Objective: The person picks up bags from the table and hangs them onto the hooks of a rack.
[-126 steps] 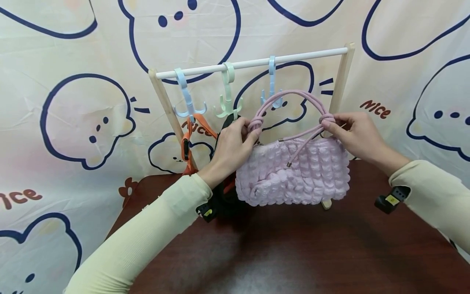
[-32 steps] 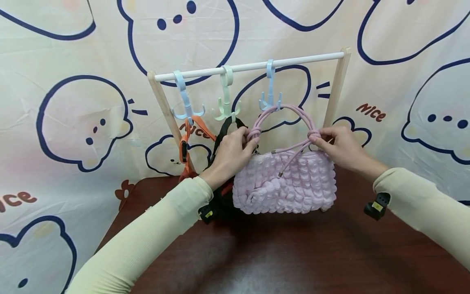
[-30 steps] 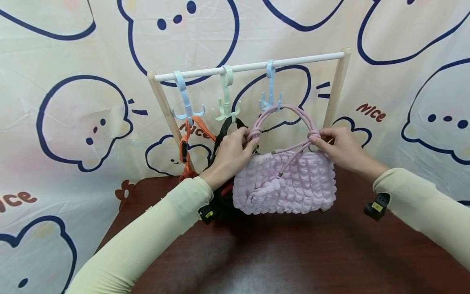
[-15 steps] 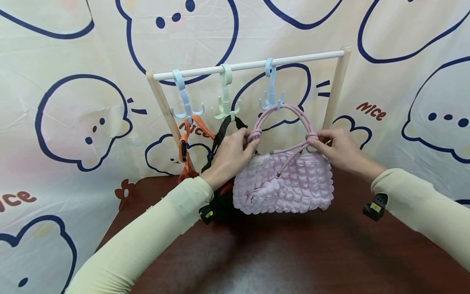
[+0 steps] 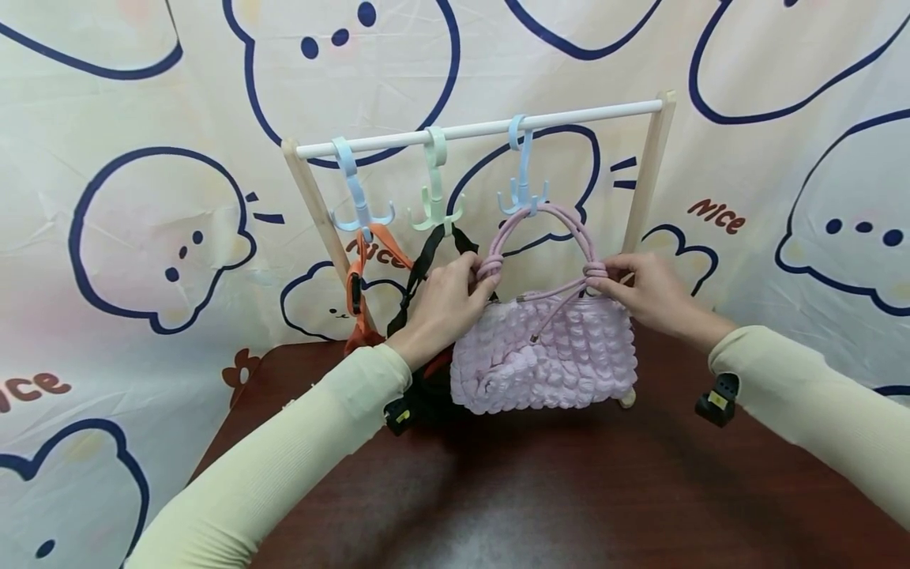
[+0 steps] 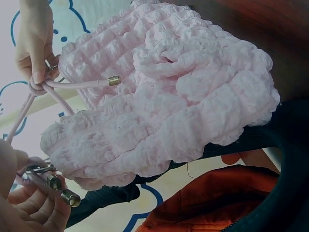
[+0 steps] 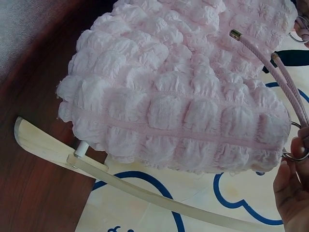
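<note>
A pink puffy handbag (image 5: 547,356) is held up by its cord handle (image 5: 569,221). My left hand (image 5: 448,300) pinches the knot at the handle's left end. At the other end, my right hand (image 5: 650,288) pinches the right knot. The top of the handle meets the lower prongs of the right-hand blue hook (image 5: 524,178); whether a prong bears its weight I cannot tell. In the right wrist view, a metal ring (image 7: 295,155) shows beside the right fingers. Gold-tipped cord ends (image 6: 114,80) hang across the bag's front in the left wrist view.
A white rod (image 5: 476,128) on wooden posts carries another blue hook (image 5: 361,190) with an orange strap (image 5: 364,276) and a green hook (image 5: 435,186) with a black strap (image 5: 426,261). A dark bag with orange cloth (image 6: 212,198) hangs behind the left hand. Below is a brown table (image 5: 569,490).
Both hands have brought the pink handbag down and left, so its handle goes from the hook's right side to its lower prongs. The right hand has moved closer to the left; the hook has shifted slightly.
</note>
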The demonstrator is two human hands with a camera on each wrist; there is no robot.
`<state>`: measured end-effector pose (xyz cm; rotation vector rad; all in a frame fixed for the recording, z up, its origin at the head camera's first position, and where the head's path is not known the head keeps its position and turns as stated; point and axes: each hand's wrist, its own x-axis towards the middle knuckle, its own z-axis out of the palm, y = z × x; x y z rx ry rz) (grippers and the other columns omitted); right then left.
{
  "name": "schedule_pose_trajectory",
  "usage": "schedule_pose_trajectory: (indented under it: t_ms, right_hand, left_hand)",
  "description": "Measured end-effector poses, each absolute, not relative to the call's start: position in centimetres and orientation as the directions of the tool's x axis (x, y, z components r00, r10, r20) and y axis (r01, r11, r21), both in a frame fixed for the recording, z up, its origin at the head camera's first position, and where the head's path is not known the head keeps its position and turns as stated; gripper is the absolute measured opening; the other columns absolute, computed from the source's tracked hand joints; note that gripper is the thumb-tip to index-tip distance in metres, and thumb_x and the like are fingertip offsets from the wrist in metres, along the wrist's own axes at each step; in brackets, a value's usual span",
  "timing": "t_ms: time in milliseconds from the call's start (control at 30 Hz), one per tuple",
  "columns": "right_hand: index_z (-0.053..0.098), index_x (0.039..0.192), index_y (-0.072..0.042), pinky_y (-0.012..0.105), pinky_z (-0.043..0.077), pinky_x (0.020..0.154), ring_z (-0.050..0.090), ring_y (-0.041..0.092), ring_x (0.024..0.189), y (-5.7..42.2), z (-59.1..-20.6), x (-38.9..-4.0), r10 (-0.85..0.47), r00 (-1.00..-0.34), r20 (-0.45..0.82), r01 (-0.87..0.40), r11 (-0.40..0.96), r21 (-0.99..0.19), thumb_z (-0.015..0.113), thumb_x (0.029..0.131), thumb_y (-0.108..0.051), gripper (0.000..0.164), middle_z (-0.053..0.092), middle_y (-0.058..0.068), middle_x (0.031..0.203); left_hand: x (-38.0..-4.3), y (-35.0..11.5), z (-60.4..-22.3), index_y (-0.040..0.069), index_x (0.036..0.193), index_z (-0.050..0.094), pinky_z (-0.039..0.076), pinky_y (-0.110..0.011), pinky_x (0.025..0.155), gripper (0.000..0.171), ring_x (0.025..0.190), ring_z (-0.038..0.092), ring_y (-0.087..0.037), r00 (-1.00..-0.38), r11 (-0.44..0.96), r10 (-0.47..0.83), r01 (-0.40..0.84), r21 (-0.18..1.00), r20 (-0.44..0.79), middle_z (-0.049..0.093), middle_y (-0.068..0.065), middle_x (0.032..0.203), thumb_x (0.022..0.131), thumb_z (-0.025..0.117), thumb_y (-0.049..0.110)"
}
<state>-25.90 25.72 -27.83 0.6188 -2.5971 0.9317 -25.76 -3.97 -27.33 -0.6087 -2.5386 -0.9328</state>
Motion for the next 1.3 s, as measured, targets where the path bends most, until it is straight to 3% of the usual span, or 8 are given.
schedule_pose_trajectory:
  t_ms: [467, 767, 1300]
  right_hand:
    - [0.074, 0.110, 0.002, 0.019, 0.050, 0.059, 0.060, 0.013, 0.076, 25.1, -28.7, -26.7, -0.310, -0.847, 0.431, -0.520, 0.654, -0.550, 0.070, 0.096, -0.013, 0.021, 0.073, 0.019, 0.097]
    - [0.075, 0.108, 0.001, 0.019, 0.049, 0.066, 0.058, 0.017, 0.077, 25.0, -28.8, -26.9, -0.304, -0.850, 0.431, -0.511, 0.676, -0.531, 0.069, 0.096, -0.013, 0.019, 0.071, 0.015, 0.091]
    - [0.075, 0.105, 0.000, 0.020, 0.048, 0.063, 0.057, 0.017, 0.077, 24.7, -29.0, -27.1, -0.311, -0.850, 0.425, -0.511, 0.683, -0.522, 0.068, 0.097, -0.012, 0.016, 0.070, 0.015, 0.091]
  left_hand:
    - [-26.2, -3.8, -27.8, 0.010, 0.108, 0.064, 0.044, -0.028, 0.061, 0.023, 0.069, 0.057, -0.015, -0.841, 0.671, 0.278, 0.515, 0.533, 0.463, 0.065, -0.003, 0.083, 0.101, 0.063, 0.031]
    - [-26.2, -3.7, -27.9, 0.009, 0.109, 0.064, 0.045, -0.027, 0.061, 0.023, 0.070, 0.057, -0.016, -0.843, 0.664, 0.278, 0.515, 0.542, 0.460, 0.066, -0.004, 0.085, 0.100, 0.065, 0.030]
    - [-26.6, -3.5, -28.2, 0.009, 0.111, 0.063, 0.047, -0.028, 0.064, 0.024, 0.073, 0.059, -0.016, -0.856, 0.674, 0.280, 0.498, 0.546, 0.435, 0.067, -0.004, 0.089, 0.101, 0.064, 0.031]
